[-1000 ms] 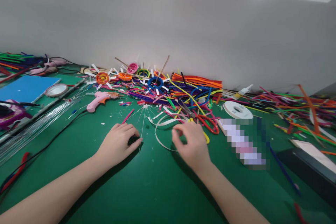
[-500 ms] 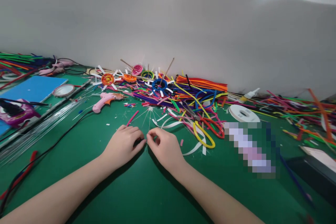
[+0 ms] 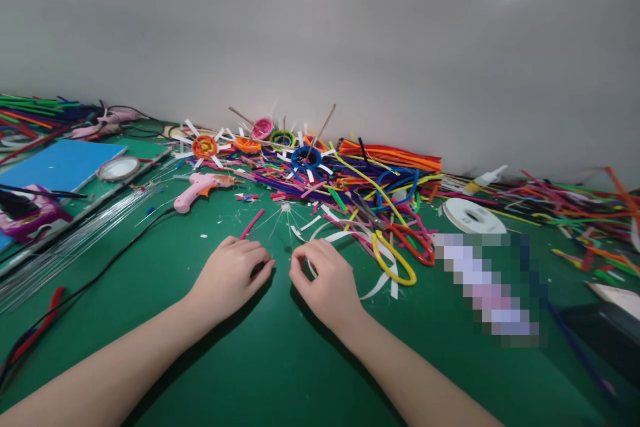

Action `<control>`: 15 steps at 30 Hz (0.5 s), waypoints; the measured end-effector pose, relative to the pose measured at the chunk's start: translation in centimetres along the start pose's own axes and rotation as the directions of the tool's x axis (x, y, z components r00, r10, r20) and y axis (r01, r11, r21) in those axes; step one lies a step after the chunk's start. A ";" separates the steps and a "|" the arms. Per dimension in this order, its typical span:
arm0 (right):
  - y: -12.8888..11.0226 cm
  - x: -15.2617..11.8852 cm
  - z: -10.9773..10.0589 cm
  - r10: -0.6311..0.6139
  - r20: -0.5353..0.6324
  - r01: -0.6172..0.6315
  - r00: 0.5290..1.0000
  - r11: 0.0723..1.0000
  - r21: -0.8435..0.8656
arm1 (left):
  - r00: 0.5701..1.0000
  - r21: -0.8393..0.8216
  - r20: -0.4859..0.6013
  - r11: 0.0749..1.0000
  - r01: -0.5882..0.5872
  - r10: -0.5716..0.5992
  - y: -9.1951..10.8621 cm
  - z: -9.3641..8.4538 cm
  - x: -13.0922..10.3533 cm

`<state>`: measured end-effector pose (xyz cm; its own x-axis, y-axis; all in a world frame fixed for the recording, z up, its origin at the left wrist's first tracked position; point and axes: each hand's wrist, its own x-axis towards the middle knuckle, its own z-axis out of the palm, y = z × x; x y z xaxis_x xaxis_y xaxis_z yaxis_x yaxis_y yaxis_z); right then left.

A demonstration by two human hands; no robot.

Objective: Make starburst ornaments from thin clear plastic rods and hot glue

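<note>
My left hand [image 3: 234, 275] rests low over the green table, thumb and fingertips pinched together. Facing it across a small gap, my right hand [image 3: 325, 280] is also closed in a pinch. Whatever either hand holds, if anything, is too fine to make out. Just beyond them lies a spray of thin clear strands [image 3: 285, 208] fanning out from a pale hub. A short pink strip [image 3: 252, 223] lies past my left fingers. White paper strips [image 3: 345, 237] curl beside my right hand, close to scissors [image 3: 395, 260] with yellow and red handles.
A pink glue gun [image 3: 200, 191] with a black cord lies left of centre. Small coiled bowls, like the blue one [image 3: 307, 158], sit at the back among colourful pipe cleaners [image 3: 390, 159]. A white ribbon spool [image 3: 474, 215] lies right; a blue board [image 3: 65, 163] lies left.
My hands have moved apart from nearly touching fingertips, the right one shifting right and the left slightly left. Both stay pinched. The view has shifted slightly.
</note>
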<state>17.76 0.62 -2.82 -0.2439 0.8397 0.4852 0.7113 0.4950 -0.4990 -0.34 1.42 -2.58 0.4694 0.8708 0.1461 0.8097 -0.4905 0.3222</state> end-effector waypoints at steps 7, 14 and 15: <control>0.6 0.3 0.2 -0.061 -0.007 0.061 0.998 0.998 -0.002 | 0.999 0.050 -0.033 0.998 -0.030 0.032 0.0 -0.1 -0.3; 0.7 0.1 0.3 -0.042 -0.060 0.043 0.997 0.999 0.006 | 0.954 -0.065 -0.295 0.997 0.040 -0.058 -0.5 -0.3 -0.1; 0.7 0.1 0.3 -0.037 -0.051 0.037 0.998 0.999 0.013 | 0.938 -0.083 -0.337 0.995 0.054 -0.079 -0.7 -0.2 0.0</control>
<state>18.07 1.12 -3.34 -0.2358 0.8084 0.5393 0.6930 0.5289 -0.4899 -0.95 1.73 -2.58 0.2572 0.8668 0.4271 0.8021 -0.4380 0.4059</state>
